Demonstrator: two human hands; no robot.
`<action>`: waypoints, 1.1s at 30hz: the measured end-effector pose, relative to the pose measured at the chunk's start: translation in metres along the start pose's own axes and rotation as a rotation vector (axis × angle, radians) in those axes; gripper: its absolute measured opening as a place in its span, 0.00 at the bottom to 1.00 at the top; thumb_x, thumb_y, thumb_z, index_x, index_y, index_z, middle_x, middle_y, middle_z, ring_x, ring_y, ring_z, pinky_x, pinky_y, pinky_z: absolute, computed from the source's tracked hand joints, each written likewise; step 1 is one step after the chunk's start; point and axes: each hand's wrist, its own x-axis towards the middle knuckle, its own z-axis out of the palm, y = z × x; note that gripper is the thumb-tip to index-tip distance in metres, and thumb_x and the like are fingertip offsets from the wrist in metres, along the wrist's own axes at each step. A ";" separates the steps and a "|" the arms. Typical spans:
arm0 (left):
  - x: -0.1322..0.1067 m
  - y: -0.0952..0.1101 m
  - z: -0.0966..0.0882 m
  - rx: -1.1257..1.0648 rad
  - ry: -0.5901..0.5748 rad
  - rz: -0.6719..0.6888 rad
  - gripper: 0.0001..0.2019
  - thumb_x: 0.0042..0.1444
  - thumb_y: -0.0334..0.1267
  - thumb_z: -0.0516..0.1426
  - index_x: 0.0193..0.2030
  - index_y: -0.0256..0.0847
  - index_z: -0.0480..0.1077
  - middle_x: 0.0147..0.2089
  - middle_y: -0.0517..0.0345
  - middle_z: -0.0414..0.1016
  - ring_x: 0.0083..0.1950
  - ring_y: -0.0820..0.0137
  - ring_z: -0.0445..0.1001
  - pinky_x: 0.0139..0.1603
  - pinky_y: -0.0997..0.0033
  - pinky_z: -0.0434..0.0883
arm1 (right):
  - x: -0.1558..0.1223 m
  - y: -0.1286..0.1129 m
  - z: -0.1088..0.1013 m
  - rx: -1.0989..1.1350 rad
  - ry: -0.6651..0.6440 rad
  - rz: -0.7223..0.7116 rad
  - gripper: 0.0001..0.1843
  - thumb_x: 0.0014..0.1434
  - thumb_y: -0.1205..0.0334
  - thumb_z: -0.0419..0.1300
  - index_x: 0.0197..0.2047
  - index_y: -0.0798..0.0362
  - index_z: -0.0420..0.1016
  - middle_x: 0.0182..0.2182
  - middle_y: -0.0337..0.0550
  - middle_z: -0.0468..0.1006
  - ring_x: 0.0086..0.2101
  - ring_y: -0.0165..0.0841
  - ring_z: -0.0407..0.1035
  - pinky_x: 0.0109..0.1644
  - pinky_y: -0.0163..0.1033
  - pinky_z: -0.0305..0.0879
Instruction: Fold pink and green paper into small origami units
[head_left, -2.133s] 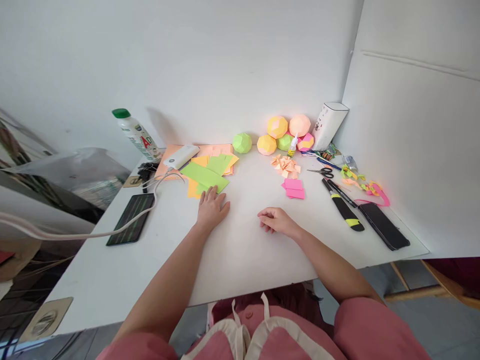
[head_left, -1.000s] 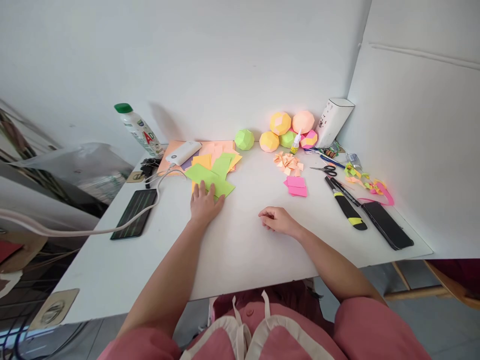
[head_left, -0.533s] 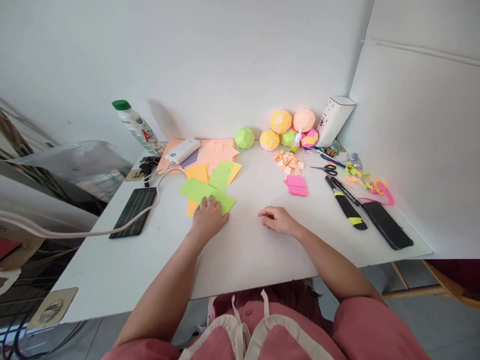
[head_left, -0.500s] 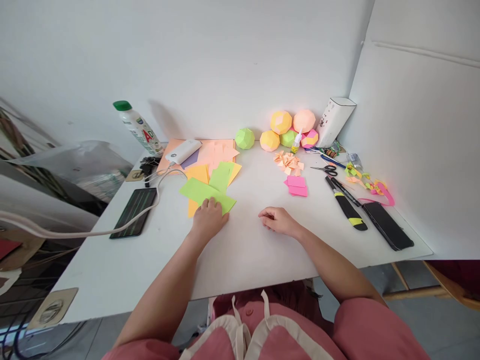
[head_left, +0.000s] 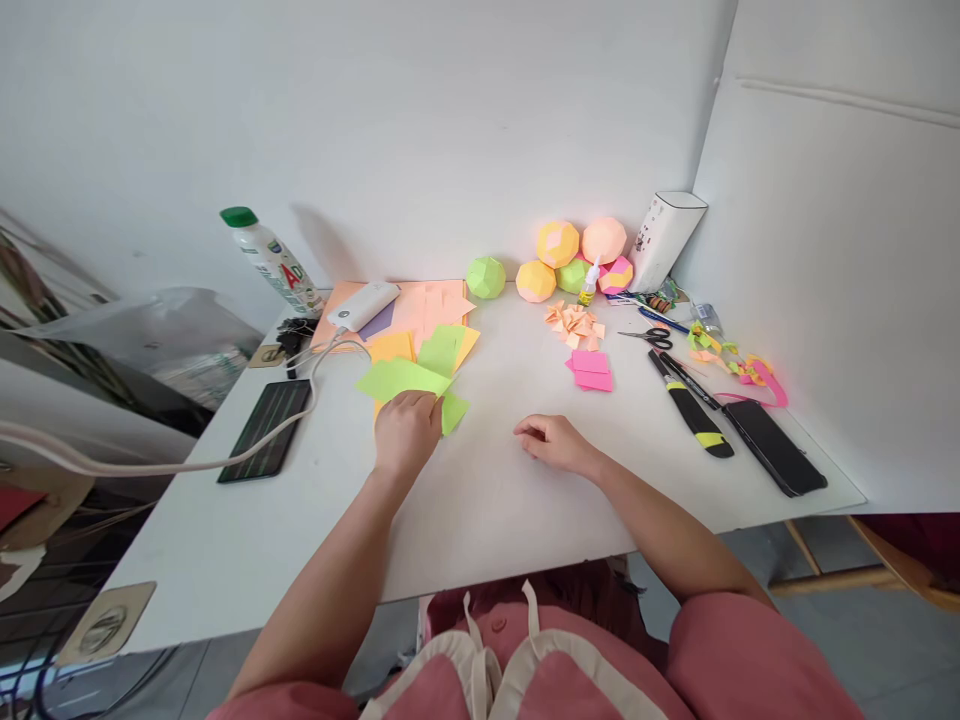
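My left hand is closed on a strip of green paper, pinching its near edge so that it bends up. Beneath it lie another green piece and orange-yellow paper. My right hand rests on the white table, its fingers loosely curled with nothing visible in them. Ahead of the right hand sit pink paper squares and a heap of small peach paper pieces. Folded paper balls in several colours stand along the wall.
Scissors, a box cutter and a black pouch lie at the right. A glue bottle stands by the balls. At the left are a phone-like tablet, a cable, a power bank and a white bottle.
My left hand has gone from lying over the green strip to gripping it, and the strip now bends upward. The right hand stays where it was.
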 end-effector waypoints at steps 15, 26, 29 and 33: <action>-0.048 0.073 0.002 -0.777 -0.407 0.339 0.18 0.64 0.47 0.48 0.32 0.37 0.70 0.29 0.56 0.71 0.32 0.70 0.70 0.33 0.71 0.69 | -0.043 -0.007 -0.029 -0.050 -0.021 -0.151 0.13 0.61 0.52 0.55 0.38 0.52 0.74 0.33 0.41 0.77 0.34 0.33 0.70 0.39 0.37 0.66; -0.081 0.091 0.022 -0.457 -0.169 0.796 0.09 0.61 0.32 0.51 0.33 0.35 0.70 0.39 0.46 0.72 0.47 0.61 0.70 0.47 0.59 0.73 | -0.067 0.016 -0.005 0.239 0.281 0.040 0.16 0.58 0.53 0.56 0.46 0.52 0.70 0.36 0.43 0.76 0.37 0.34 0.70 0.41 0.37 0.67; -0.084 0.092 0.024 -0.435 -0.076 0.798 0.11 0.62 0.29 0.48 0.35 0.35 0.70 0.40 0.45 0.72 0.49 0.61 0.70 0.46 0.58 0.74 | -0.059 0.016 0.002 0.050 0.401 0.100 0.20 0.59 0.56 0.54 0.53 0.53 0.66 0.31 0.41 0.75 0.32 0.33 0.69 0.37 0.38 0.66; -0.091 0.095 0.027 -0.408 0.029 0.889 0.10 0.60 0.27 0.51 0.30 0.34 0.70 0.37 0.45 0.73 0.46 0.61 0.72 0.42 0.59 0.75 | -0.056 0.013 0.007 -0.230 0.517 0.089 0.20 0.60 0.58 0.51 0.55 0.53 0.62 0.26 0.39 0.70 0.29 0.34 0.66 0.36 0.38 0.63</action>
